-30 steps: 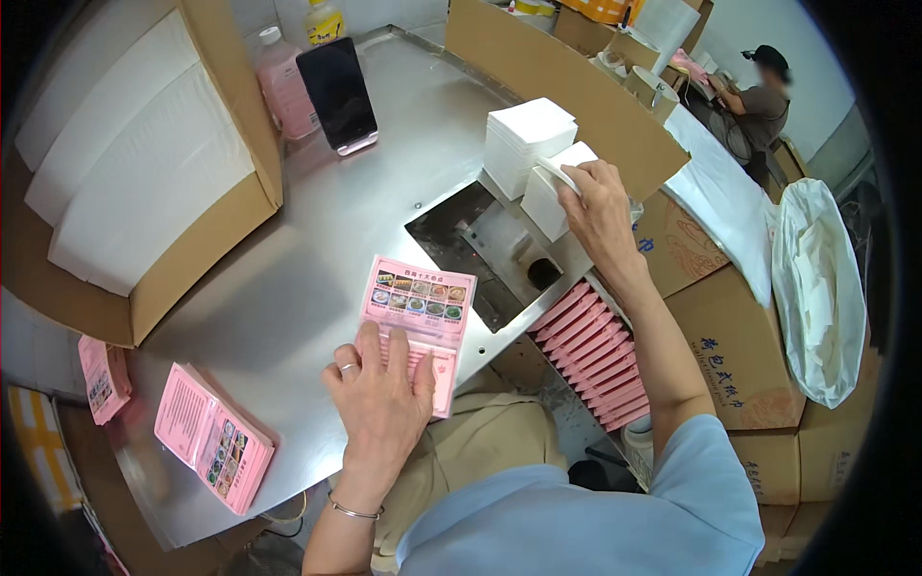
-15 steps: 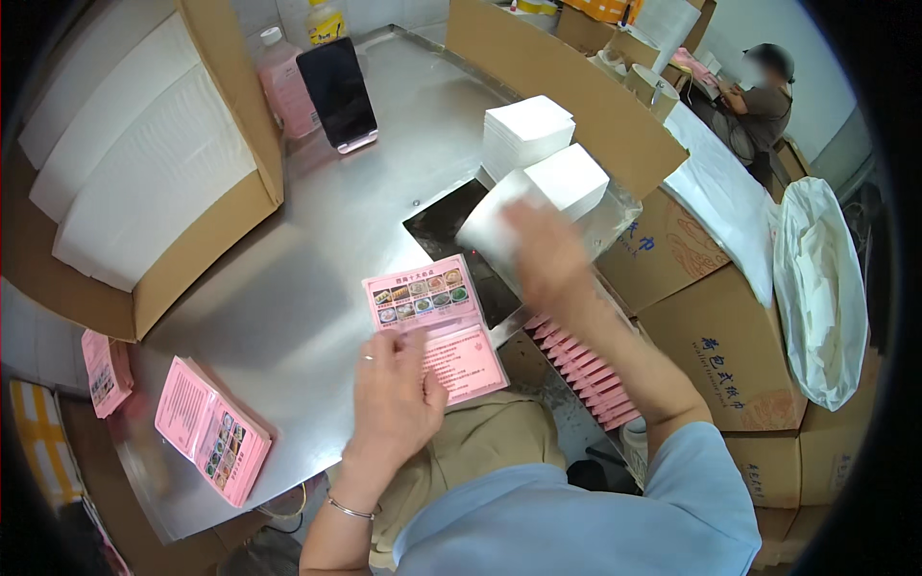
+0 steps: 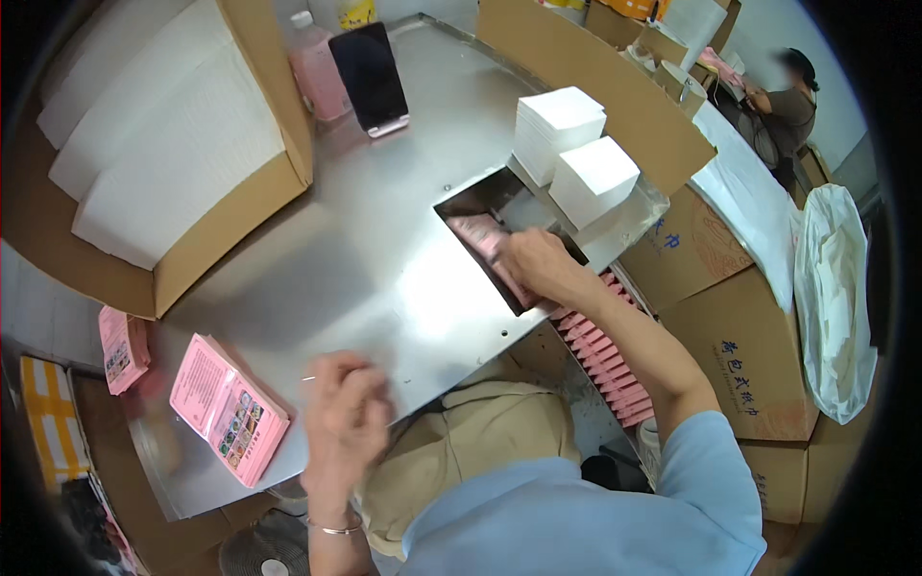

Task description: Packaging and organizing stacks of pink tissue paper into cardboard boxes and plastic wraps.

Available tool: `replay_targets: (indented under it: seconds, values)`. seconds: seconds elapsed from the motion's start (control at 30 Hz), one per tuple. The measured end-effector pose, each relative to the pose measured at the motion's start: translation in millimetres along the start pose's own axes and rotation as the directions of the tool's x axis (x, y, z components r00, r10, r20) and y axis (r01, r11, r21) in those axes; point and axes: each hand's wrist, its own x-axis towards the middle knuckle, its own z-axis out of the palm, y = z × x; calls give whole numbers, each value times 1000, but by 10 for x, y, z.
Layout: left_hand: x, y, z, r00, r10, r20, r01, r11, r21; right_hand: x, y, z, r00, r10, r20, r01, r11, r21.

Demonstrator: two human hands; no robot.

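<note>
My right hand (image 3: 545, 266) grips a pink printed packet (image 3: 477, 230) and holds it tilted in the rectangular opening (image 3: 514, 197) of the metal table. Its fingertips are partly hidden behind the knuckles. My left hand (image 3: 348, 418) is above the table's front edge, blurred by motion, with loosely bent fingers and nothing visible in them. Nearest to it on the left lies a stack of pink printed wrappers (image 3: 230, 411). Two stacks of folded white napkins (image 3: 595, 178) stand just beyond the opening, on the right.
A carton of white paper stacks (image 3: 182, 178) stands at left. Behind are a phone on a stand (image 3: 372, 82) and a pink bottle (image 3: 319, 72). More pink wrappers (image 3: 123, 350) lie far left. Pink packets (image 3: 610, 355) fill a box below right, beside cartons (image 3: 740, 355). Another person (image 3: 792, 106) sits beyond.
My right hand has moved from the white napkins down to the opening with the pink packet. The packet has left the table edge. My left hand has let go and shifted left.
</note>
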Motion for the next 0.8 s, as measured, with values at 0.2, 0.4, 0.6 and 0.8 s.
replay_targets:
  seconds: [0.2, 0.4, 0.6, 0.8]
  values:
    - [-1138, -935, -989, 832, -410, -373, 542, 458, 705, -345, 267, -553, 572, -175, -801, -75, 962, -264]
    - [-522, -701, -719, 865, -383, -323, 436, 894, 107, -369, 564, -505, 633, -41, -773, -144, 975, -170]
    - [246, -25, 715, 973, 83, 217, -76, 996, -42, -245, 521, -398, 605, -108, -789, -32, 987, -160]
    - [267, -19, 576, 1000, 4, 18, -7, 987, 160, -716, -796, 217, 442, -680, -585, 744, 643, -184]
